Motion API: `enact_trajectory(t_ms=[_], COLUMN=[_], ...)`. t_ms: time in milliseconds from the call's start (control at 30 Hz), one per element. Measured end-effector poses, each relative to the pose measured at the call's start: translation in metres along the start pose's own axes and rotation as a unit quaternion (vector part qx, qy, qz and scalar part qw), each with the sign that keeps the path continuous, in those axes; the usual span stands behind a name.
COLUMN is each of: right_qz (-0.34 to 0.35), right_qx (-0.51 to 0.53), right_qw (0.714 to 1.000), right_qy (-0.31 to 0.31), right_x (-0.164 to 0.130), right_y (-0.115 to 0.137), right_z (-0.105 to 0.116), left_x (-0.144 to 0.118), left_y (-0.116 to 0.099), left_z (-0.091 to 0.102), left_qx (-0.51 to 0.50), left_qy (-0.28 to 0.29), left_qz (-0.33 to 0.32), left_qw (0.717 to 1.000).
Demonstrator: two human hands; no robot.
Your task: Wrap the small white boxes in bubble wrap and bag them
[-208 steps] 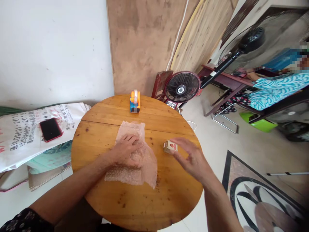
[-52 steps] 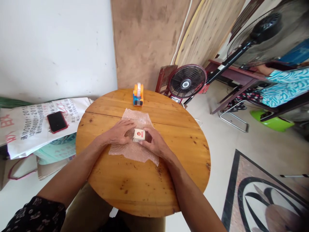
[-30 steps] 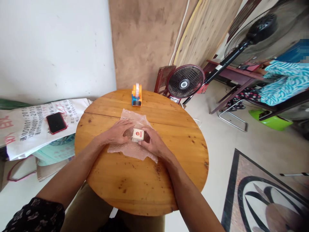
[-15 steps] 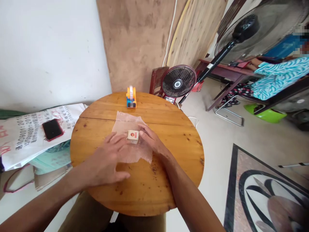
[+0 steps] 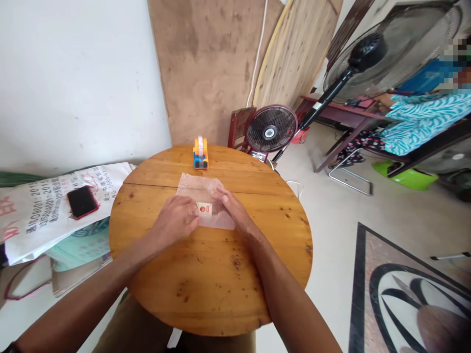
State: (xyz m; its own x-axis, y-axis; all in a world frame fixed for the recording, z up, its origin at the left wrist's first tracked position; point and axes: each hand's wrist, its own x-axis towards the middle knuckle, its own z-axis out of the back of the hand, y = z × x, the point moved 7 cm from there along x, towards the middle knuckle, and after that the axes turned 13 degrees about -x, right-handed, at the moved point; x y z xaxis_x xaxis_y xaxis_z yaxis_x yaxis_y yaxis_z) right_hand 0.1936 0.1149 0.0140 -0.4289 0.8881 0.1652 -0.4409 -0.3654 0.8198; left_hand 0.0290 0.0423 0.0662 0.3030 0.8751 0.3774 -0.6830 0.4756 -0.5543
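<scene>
A small cream box [image 5: 204,209] with a red mark lies on a sheet of clear bubble wrap [image 5: 196,184], whose near edge is folded up close to the box. At the left of the box my left hand [image 5: 178,215] has its fingers curled in on the wrap; its fingertips are partly hidden. On the other side, my right hand [image 5: 235,210] rests with fingers stretched out over the wrap's right part.
A yellow and blue tape dispenser [image 5: 200,153] stands towards the far edge of the round wooden table [image 5: 213,279]. To the left, a phone [image 5: 82,201] lies on a white printed sack [image 5: 44,208]. Behind the table is a fan [image 5: 270,132]; a seated person [image 5: 423,125] is at the right.
My left hand has closed from spread fingers and moved up to the box. The wrap's near edge is now folded towards the box. My right hand has hardly moved.
</scene>
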Motion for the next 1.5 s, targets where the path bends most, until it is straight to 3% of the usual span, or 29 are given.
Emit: enact_trajectory(t_ms=[167, 300, 433, 700, 1033, 1300, 1500], right_qz=[-0.007, -0.039, -0.087, -0.102, -0.107, -0.106, -0.095], right_qx=[0.099, 0.109, 0.082, 0.103, 0.091, 0.046, 0.018], right_qw=[0.995, 0.992, 0.993, 0.989, 0.99, 0.993, 0.995], right_qy=[0.013, 0.045, 0.02, 0.006, 0.025, 0.025, 0.027], right_x=[-0.005, -0.005, -0.002, -0.001, -0.007, -0.008, -0.008], right_y=[0.007, 0.009, 0.001, 0.002, 0.007, 0.007, 0.012], right_z=[0.011, 0.009, 0.003, -0.001, 0.001, 0.004, 0.003], left_x=[0.027, 0.026, 0.023, 0.021, 0.017, 0.017, 0.015], left_y=[0.027, 0.034, 0.036, 0.042, 0.04, 0.036, 0.038], left_z=[-0.007, -0.014, -0.017, -0.023, -0.031, -0.03, -0.034], left_qx=[-0.027, -0.111, -0.22, -0.326, -0.403, -0.374, -0.379], left_qy=[0.011, 0.01, -0.01, -0.01, 0.066, 0.079, 0.074], left_qz=[0.151, 0.201, 0.192, 0.206, 0.236, 0.187, 0.19], left_qw=[0.988, 0.973, 0.956, 0.923, 0.882, 0.905, 0.903])
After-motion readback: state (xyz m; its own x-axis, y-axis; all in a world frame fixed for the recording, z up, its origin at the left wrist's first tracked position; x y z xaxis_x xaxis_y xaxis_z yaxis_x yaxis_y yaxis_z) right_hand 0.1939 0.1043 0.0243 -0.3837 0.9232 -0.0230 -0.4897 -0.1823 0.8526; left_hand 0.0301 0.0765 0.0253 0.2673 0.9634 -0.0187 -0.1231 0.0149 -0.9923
